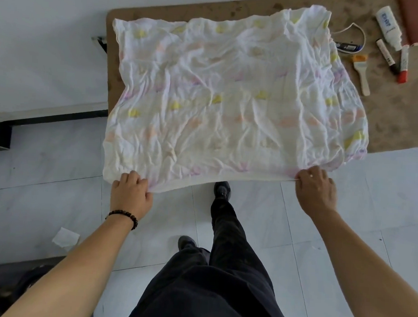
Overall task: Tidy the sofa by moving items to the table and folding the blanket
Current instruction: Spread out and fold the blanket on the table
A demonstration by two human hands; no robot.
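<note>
A brown table (401, 116) is carrying a crumpled white blanket (231, 98) with faint yellow and pink prints, spread nearly flat, its near edge hanging past the table's front. The left hand (131, 194) is pinching the near-left corner and the right hand (316, 187) is pinching the near-right edge. A white bottle (388, 27), markers (386, 56) and a brush (362, 74) are lying on the table beside the blanket's far-right side.
</note>
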